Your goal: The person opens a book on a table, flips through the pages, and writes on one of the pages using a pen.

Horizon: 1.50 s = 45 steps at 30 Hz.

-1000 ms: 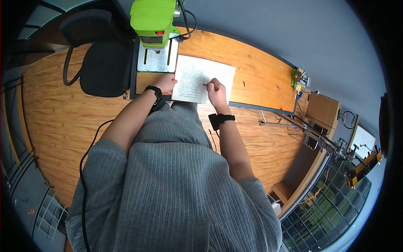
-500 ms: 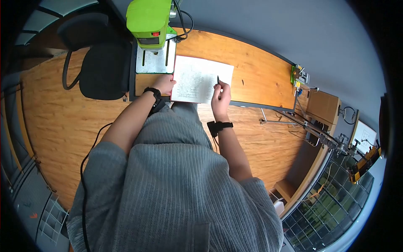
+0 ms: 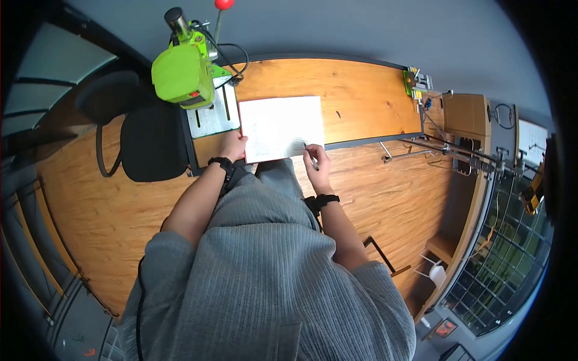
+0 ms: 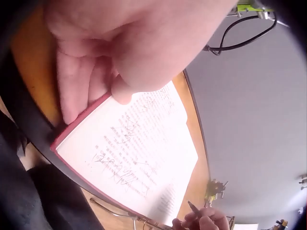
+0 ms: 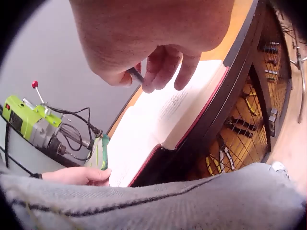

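By grey wall (image 3: 337,39), book (image 3: 283,123) on table (image 3: 373,102)

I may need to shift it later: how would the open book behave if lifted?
The book would probably feel fairly heavy, given its thick stack of pages. Its red cover looks stiff, so each half likely won't droop. Lifted by one side, it might fold, since it lies open.

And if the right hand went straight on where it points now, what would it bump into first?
Most likely the open book: the right hand points at its page, holding a pen. Whether the pen already touches it is hard to tell.
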Each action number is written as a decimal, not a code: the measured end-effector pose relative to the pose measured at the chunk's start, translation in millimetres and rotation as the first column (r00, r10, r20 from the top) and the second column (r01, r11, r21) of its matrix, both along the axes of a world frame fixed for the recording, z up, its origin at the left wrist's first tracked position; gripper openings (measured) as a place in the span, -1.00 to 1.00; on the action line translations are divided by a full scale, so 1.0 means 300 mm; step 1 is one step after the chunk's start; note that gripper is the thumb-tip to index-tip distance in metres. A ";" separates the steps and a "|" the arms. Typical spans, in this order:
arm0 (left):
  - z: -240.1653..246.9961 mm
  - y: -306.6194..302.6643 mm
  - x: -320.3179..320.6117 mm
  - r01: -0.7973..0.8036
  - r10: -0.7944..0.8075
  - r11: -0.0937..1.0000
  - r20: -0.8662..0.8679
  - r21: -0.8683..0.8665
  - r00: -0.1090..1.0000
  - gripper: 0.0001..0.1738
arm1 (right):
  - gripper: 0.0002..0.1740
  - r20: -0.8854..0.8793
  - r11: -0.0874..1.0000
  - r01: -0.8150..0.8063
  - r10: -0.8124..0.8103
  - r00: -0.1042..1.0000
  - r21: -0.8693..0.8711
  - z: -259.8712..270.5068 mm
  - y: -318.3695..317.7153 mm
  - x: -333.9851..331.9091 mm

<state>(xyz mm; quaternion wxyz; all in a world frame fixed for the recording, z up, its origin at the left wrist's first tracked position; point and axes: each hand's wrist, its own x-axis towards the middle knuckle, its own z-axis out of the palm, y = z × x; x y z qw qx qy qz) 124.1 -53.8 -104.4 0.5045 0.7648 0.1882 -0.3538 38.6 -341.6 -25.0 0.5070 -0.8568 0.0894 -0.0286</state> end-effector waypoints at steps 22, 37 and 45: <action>0.000 0.452 -0.472 -0.172 0.110 0.870 0.158 0.462 0.981 -0.77 | -0.84 0.003 0.935 -0.353 0.353 0.936 0.021 -0.041 -0.083 0.319; 0.111 0.264 -0.468 -0.211 -0.053 0.768 0.389 0.605 0.920 -0.38 | -0.91 0.094 0.862 -0.487 0.501 0.860 -0.142 -0.114 -0.051 0.390; 0.082 0.331 -0.430 0.103 -0.180 0.803 0.075 0.587 0.981 -0.05 | -0.91 0.077 0.819 -0.563 0.572 0.817 -0.114 -0.095 -0.065 0.396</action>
